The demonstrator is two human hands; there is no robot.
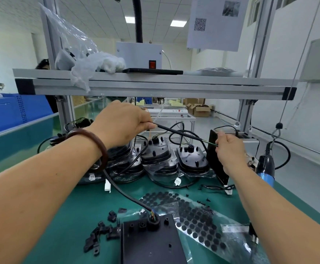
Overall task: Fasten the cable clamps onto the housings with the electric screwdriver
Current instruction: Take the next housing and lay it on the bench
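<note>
- Housing [151,242]: lies flat at the near edge of the desk [75,202], cable entry up, no clamp fitted yet.
- Cable [182,133]: raised above the desk and drawn taut between both hands, probably to straighten it for clamping.
- Left hand [123,124]: fingers curled round the sheath.
- Right hand [229,151]: fingertips pinch the bared wire ends.
- Clamps [100,237]: loose heap, near-left, within reach.
- Screwdriver [265,166]: hangs at the right edge, untouched.
- Other housings [155,155]: stacked along the far edge.
</note>
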